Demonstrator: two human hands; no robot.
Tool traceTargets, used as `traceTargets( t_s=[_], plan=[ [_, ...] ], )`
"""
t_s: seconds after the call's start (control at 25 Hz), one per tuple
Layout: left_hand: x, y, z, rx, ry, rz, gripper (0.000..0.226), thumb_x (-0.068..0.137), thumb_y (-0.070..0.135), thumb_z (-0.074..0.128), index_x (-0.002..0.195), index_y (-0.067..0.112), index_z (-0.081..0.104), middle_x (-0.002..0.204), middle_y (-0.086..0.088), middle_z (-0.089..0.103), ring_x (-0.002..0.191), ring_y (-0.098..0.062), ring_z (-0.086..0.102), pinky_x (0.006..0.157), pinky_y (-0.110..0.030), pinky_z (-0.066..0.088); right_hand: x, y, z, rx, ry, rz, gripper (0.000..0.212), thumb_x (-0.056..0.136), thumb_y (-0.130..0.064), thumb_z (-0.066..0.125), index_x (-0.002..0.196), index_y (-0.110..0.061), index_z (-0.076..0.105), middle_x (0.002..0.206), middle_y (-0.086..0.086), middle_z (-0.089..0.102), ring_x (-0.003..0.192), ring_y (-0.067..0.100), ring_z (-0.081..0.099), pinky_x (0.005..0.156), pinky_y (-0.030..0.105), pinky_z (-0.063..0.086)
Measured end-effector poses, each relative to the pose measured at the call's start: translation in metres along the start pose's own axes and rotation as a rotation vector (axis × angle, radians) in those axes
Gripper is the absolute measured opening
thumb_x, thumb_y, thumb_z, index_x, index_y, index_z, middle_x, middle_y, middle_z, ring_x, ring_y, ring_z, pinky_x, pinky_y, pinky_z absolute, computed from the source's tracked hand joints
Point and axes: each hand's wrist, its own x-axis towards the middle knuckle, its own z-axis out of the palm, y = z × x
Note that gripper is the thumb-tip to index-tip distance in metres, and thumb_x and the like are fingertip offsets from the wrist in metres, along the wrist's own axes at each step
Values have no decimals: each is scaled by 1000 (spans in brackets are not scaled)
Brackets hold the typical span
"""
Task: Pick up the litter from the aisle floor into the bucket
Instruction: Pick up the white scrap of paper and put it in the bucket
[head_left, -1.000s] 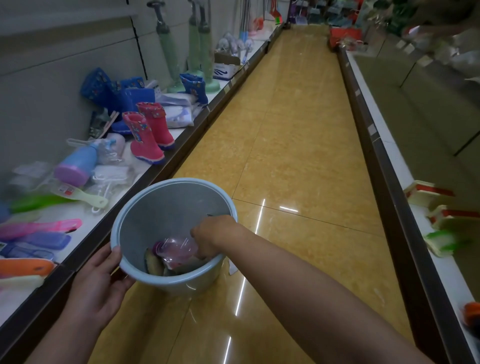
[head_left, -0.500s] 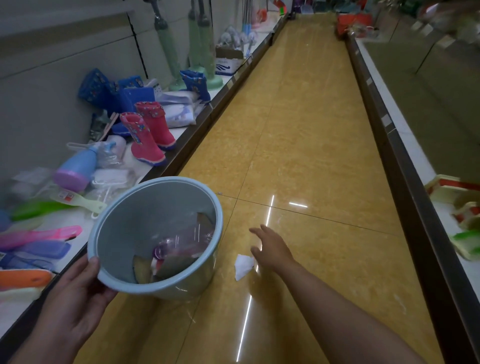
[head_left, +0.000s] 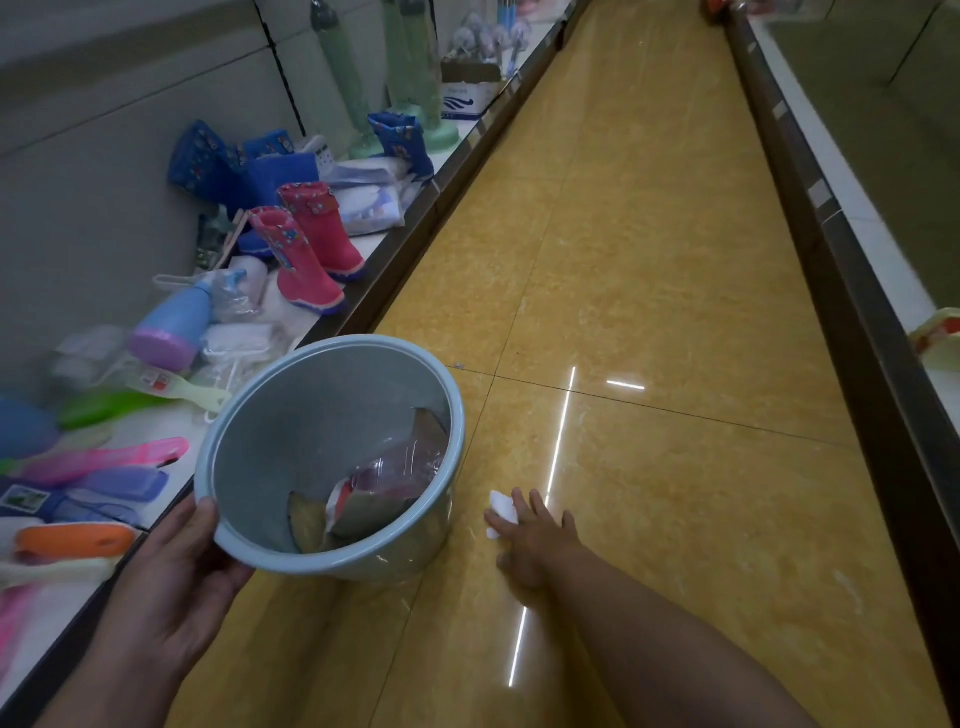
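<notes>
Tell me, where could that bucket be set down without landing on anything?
The yellow floor is bare between the two shelf edges, ahead of the right hand and the white scrap it reaches. The left shelf is crowded: pink boots, brushes, a spray bottle. The left hand holds the bucket.

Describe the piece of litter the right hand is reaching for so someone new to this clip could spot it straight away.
Start at the yellow tiled floor of the aisle, then find the pale blue bucket at lower left. Just right of it, the right hand reaches down to a small white paper scrap at its fingers. It is the only white scrap on the floor.
</notes>
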Motion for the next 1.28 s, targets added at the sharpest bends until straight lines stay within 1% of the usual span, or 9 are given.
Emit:
traceTargets(
  t_s=[0.12,0.24,0.32,0.4,0.56,0.72,0.96,1.12,1.28],
  plan=[
    [-2,1,3,4,17,-24,39,102,16,48,84,22,82,91,-1,80,82,-11,76,69,-37,61,-7,0,5,-56,87,2,73,96,-43,45,158,-34,6,168,-3,-6,153,26,-16,113,66,-6],
    [-6,4,4,0,17,-63,41,102,17,47,82,25,82,88,0,80,81,-12,76,69,-38,62,-21,9,-1,-18,271,20,62,95,-41,43,154,-33,25,165,-6,20,154,25,0,112,67,-5],
    [-8,6,4,21,21,-107,33,100,20,51,87,26,81,89,2,79,88,-17,72,74,-43,60,-32,23,-10,212,422,39,42,96,-31,44,137,-33,52,150,-4,50,145,21,35,117,49,18],
    [-9,8,3,33,34,-131,23,99,22,55,101,28,77,94,0,76,94,-20,66,75,-45,54,-48,38,-30,474,560,69,30,94,-15,51,112,-29,70,126,2,70,118,22,63,97,29,43],
    [-15,9,5,58,90,-44,34,96,19,61,125,36,67,106,-2,73,93,-23,65,74,-44,51,-88,33,-119,737,798,29,11,98,-16,56,106,-24,58,87,-3,75,71,-1,70,58,16,47],
    [-22,10,5,62,94,-48,35,95,19,63,124,38,68,108,-5,73,89,-24,65,71,-44,52,-133,-32,-207,728,925,-243,23,92,-28,67,112,-22,57,86,-4,76,73,5,73,61,23,55],
    [-36,10,7,45,62,-77,35,95,19,63,127,33,65,110,-7,71,93,-30,65,75,-47,51,-163,-138,-236,427,796,-558,25,91,-27,67,114,-18,67,101,2,73,84,10,66,72,22,54],
    [-44,5,10,23,58,-93,34,94,18,64,125,33,65,112,-9,70,96,-31,64,81,-51,53,-140,-166,-207,234,612,-538,37,90,-26,64,127,-25,62,117,3,70,103,21,65,86,41,55],
    [-47,3,5,3,49,-116,35,92,19,67,123,35,65,113,-11,71,98,-34,65,80,-55,55,-134,-152,-173,85,461,-471,40,90,-29,64,130,-24,61,131,3,63,120,24,56,98,42,48]
  ],
)
